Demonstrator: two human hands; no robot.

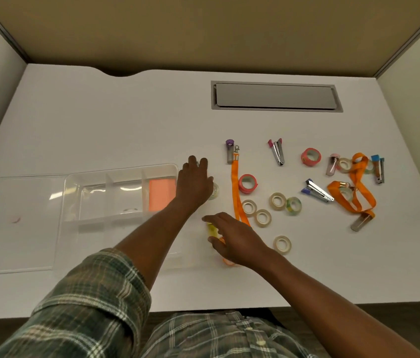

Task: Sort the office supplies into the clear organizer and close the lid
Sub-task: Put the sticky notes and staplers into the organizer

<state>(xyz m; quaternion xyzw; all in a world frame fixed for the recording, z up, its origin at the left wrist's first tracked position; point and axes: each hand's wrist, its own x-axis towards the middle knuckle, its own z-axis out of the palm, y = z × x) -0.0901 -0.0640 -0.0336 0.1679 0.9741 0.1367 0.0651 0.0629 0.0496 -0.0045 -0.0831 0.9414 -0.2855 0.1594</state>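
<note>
Well, we see a big white counter (126, 112). On its left side sits the clear organizer (123, 174), open, with its lid (10, 228) lying flat just beside it on the left. An orange pad (161, 195) lies in its right-hand box. Our left hand (194, 183) reaches past the organizer's right end and rests over a clear tape roll (215, 192); we cannot tell if it grips it. Our right hand (237, 240), near the front, pinches a small yellow thing (212, 229). To the right lie a long orange strap (236, 192), little staplers (317, 189) and more tape rolls (277, 201).
</note>
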